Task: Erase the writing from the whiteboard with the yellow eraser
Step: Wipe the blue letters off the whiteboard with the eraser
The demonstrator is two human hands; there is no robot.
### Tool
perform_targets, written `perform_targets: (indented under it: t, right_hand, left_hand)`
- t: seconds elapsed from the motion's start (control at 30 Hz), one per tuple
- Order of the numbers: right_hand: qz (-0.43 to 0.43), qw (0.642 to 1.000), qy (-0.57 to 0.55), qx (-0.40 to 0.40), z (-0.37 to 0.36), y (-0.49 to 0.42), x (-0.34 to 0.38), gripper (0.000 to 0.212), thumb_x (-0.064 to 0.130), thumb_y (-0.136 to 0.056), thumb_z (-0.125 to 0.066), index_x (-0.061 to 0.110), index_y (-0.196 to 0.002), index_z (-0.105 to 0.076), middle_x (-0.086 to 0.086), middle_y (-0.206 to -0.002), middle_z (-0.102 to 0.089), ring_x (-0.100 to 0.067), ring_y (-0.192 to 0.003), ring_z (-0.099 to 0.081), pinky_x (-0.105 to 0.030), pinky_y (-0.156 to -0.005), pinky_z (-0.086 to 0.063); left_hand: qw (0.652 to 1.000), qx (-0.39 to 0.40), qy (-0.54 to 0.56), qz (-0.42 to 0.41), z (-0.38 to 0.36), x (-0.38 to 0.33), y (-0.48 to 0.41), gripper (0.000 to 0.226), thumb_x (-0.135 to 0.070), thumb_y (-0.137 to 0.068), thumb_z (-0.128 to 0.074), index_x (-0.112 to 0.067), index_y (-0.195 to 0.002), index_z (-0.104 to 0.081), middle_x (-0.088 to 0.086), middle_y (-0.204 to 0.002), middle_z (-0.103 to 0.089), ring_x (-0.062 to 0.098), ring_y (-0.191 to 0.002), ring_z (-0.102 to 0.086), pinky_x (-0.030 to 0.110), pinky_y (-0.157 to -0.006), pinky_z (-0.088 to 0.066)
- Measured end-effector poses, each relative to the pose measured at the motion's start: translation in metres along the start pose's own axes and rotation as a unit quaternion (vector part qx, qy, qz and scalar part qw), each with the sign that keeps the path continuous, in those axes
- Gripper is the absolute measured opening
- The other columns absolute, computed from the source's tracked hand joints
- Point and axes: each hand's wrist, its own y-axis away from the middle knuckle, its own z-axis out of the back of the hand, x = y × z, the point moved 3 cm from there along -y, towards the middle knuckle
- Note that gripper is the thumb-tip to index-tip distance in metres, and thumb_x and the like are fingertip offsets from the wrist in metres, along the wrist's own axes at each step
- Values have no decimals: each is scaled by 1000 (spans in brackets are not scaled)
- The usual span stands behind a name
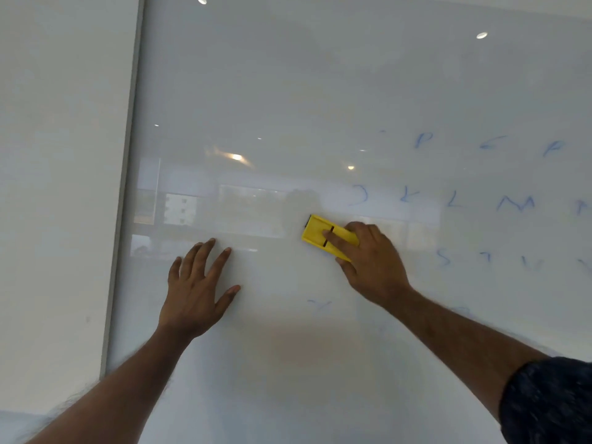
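A glossy whiteboard (288, 91) fills the view. Blue letters (515, 201) run in rows across its right half, and a faint blue Y (319, 304) sits lower down near the middle. The left half carries no writing. My right hand (371, 264) presses the yellow eraser (317, 233) flat against the board, just below and left of the J of the middle row. My left hand (195, 290) rests flat on the board with its fingers spread, left of the eraser and apart from it.
The board's grey frame edge (128, 174) runs down the left side, with a plain white wall (54, 187) beyond it. Ceiling lights and windows are mirrored in the board's surface.
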Motion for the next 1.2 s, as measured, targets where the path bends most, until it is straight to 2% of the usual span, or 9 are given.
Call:
perform_targets:
  t: [0.23, 0.33, 0.53, 0.6, 0.73, 0.8, 1.03, 1.1, 1.2]
  right_hand:
    - [235, 967, -9, 100, -37, 93, 44, 47, 19, -87, -58, 28, -132, -49, -14, -115, -59, -32, -90, -57, -36, -71, -48]
    - [187, 980, 3, 65, -22, 66, 15, 50, 22, -85, -58, 28, -133, -48, -17, -115, -60, -35, -88, -58, -39, -72, -50]
    - [-34, 999, 7, -23, 2, 21, -20, 56, 28, -81, -64, 25, -135, -50, -15, -114, -53, -35, -91, -50, -42, -73, -49]
    - [-5, 1000, -16, -20, -13, 41, 1, 53, 27, -81, -61, 24, -133, -49, -19, -113, -55, -37, -91, -54, -42, -76, -50]
    - [184, 980, -26, 64, -45, 105, 41, 51, 17, -87, -59, 28, -135, -48, -16, -113, -59, -32, -90, -54, -38, -75, -46]
    - [221, 972, -18, 79, -40, 101, 32, 49, 18, -88, -57, 28, -135, -48, -15, -114, -60, -32, -90, -54, -38, -74, -46]
    - [-36, 998, -3, -42, 9, 8, -24, 56, 25, -79, -65, 26, -134, -53, -14, -111, -54, -33, -90, -50, -39, -72, -49]
    - [-21, 999, -23, -37, -3, 25, -6, 56, 25, -79, -66, 24, -133, -52, -16, -110, -54, -35, -88, -50, -40, -73, -49]
    - [108, 993, -51, 19, -34, 80, 29, 53, 20, -82, -63, 25, -132, -49, -18, -106, -59, -35, -85, -54, -40, -71, -50]
  left_hand:
    - [998, -24, 22, -55, 1, -37, -32, 71, -61, -93, -38, -26, -154, -31, 10, -165, -18, 31, -152, -13, 61, -116, -20]
    - [998, -25, 17, -57, 3, -39, -46, 73, -62, -92, -39, -29, -155, -26, 6, -167, -9, 28, -154, -2, 63, -117, -14]
    - [998, -21, 6, -53, -3, -39, -46, 77, -65, -90, -39, -31, -157, -20, 3, -168, -3, 26, -154, 4, 64, -118, -10]
    - [998, -19, 7, -53, -2, -37, -47, 77, -66, -90, -38, -31, -157, -21, 2, -168, -4, 25, -154, 2, 64, -118, -11]
    - [999, -17, 10, -51, -1, -37, -47, 77, -67, -90, -37, -33, -156, -20, 1, -168, -5, 24, -154, 1, 63, -118, -12]
    - [999, -16, 13, -47, -1, -37, -46, 77, -68, -90, -37, -34, -157, -19, 0, -168, -4, 24, -154, 2, 63, -118, -11]
    - [999, -13, 20, -38, 0, -38, -46, 78, -68, -89, -37, -35, -157, -17, -1, -168, -3, 22, -154, 3, 62, -119, -9]
    - [999, -12, 19, -36, -1, -38, -46, 77, -69, -89, -37, -36, -157, -17, -1, -168, -2, 22, -154, 4, 62, -119, -9]
    - [999, -11, 21, -34, -1, -37, -46, 77, -69, -89, -36, -37, -157, -16, -2, -168, -2, 21, -154, 4, 62, -119, -9]
